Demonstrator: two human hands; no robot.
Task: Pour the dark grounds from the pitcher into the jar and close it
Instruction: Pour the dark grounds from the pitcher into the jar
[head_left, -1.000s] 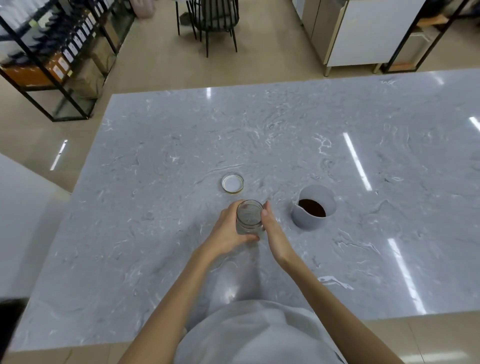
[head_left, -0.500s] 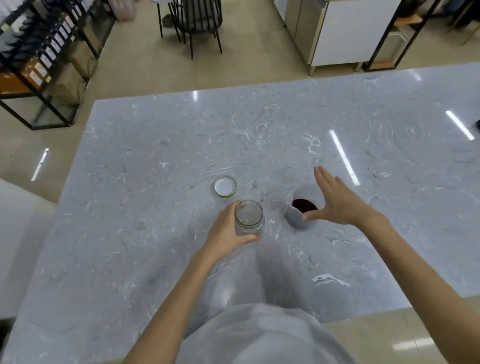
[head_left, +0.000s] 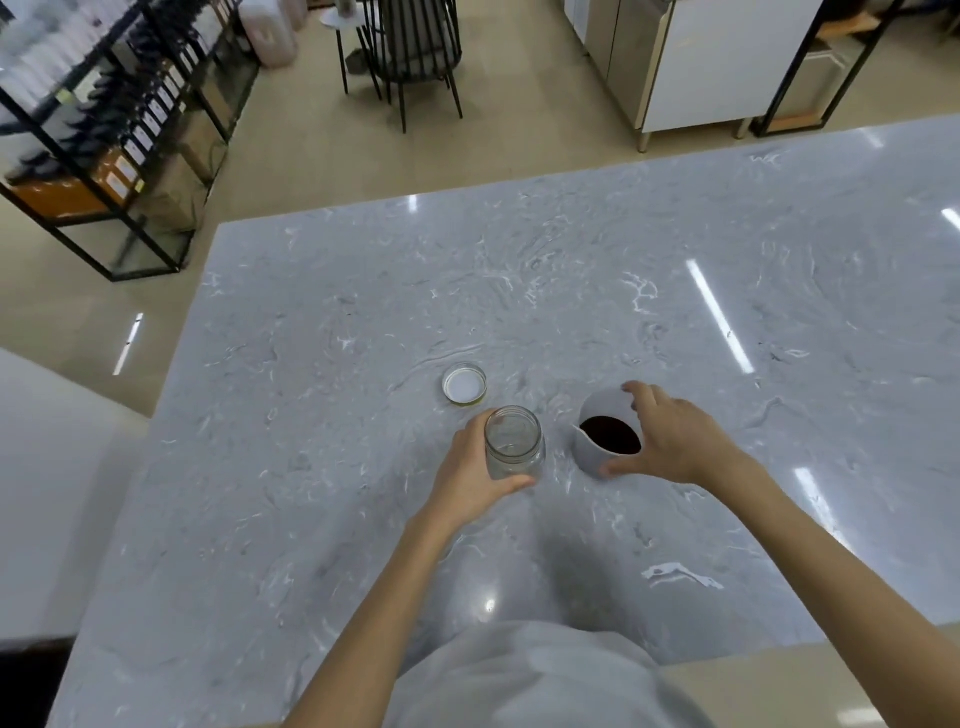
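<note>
A broad grey marble-patterned tabletop (head_left: 363, 467) fills most of the view, glossy, with white veining and streaks of reflected ceiling light. Beyond it lies a pale beige floor (head_left: 322, 156). At the far left stands a black metal shelving rack (head_left: 104, 130) holding rows of dark packages with small white labels, too blurred to read. A black spindle-back chair (head_left: 410, 47) sits at the top centre, and a white and steel cabinet (head_left: 691, 62) on short legs stands to the right of it.

The person's light grey shirt (head_left: 530, 675) shows at the bottom edge, both bare forearms reaching forward.

The right hand (head_left: 675, 441) is curled around the right side of the pitcher (head_left: 597, 447), thumb on its near wall and fingers over the far rim. The pitcher is a smooth, matte, pale grey cylinder with a small pouring lip toward the left; it holds dark grounds (head_left: 610, 435) and stands on the tabletop.

The left hand (head_left: 467, 478) wraps around the jar (head_left: 514, 441), a clear, round glass jar with a threaded neck, open and upright just left of the pitcher.

The lid (head_left: 465, 383), a round metal cap with a white inside and a yellowish rim, lies inside-up just behind the jar.
</note>
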